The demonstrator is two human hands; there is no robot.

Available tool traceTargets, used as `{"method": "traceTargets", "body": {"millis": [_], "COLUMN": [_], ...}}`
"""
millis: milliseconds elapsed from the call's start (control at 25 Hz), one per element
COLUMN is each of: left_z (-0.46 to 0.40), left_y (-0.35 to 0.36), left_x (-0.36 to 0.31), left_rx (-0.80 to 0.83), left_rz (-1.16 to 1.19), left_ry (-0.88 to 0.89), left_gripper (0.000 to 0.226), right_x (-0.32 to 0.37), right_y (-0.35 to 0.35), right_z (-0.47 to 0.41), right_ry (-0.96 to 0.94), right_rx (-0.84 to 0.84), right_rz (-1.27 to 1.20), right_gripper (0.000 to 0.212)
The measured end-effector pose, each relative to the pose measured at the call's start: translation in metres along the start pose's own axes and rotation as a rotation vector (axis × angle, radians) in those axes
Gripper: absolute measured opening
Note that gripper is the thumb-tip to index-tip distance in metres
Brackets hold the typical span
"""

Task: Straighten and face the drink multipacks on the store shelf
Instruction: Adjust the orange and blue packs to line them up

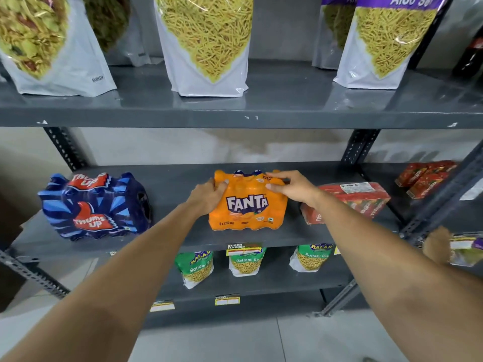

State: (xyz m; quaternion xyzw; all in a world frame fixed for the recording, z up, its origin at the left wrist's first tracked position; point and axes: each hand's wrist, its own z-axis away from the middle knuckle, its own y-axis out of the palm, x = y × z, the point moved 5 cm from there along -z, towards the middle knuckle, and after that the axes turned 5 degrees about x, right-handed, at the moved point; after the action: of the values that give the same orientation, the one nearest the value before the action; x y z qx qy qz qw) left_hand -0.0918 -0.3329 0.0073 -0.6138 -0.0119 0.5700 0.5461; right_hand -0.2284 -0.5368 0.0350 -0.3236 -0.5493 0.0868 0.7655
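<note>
An orange Fanta multipack [248, 207] stands on the middle grey shelf [183, 239], its logo facing me. My left hand [209, 194] grips its upper left corner. My right hand [292, 186] rests over its top right edge, fingers curled on the wrap. A blue Thums Up multipack [96, 207] sits to the left, turned slightly askew. A red juice multipack [350, 199] lies to the right, partly hidden behind my right forearm.
Snack pouches [206, 45] stand on the upper shelf. Green Balaji packets [196, 267] line the lower shelf. More red cartons [423, 178] sit on the neighbouring rack at right. Another person's hand [436, 246] holds a packet at the far right edge.
</note>
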Motion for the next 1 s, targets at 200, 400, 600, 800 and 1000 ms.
{"method": "traceTargets", "body": {"millis": [200,400,600,800,1000], "left_z": [-0.006,-0.007,0.007,0.048,0.095], "left_y": [0.012,0.012,-0.041,-0.173,-0.228], "left_x": [-0.010,-0.009,0.020,0.113,0.243], "left_rx": [0.016,0.090,-0.078,-0.513,-0.532], "left_rz": [-0.013,-0.013,-0.686,-0.866,-0.167], "left_ry": [0.018,0.017,0.024,-0.160,-0.474], "left_gripper": [0.075,0.081,0.093,0.064,0.063], "right_x": [-0.011,-0.009,0.036,0.137,0.206], "right_y": [-0.014,-0.017,-0.004,0.110,0.264], "right_z": [0.005,0.004,-0.008,-0.019,-0.027], "right_ry": [0.027,0.040,0.001,-0.487,-0.530], "right_rx": [-0.004,0.012,-0.130,-0.004,0.308], "right_rz": [-0.038,-0.008,0.193,0.756,0.664], "right_gripper": [0.055,0.048,0.055,0.049,0.062]}}
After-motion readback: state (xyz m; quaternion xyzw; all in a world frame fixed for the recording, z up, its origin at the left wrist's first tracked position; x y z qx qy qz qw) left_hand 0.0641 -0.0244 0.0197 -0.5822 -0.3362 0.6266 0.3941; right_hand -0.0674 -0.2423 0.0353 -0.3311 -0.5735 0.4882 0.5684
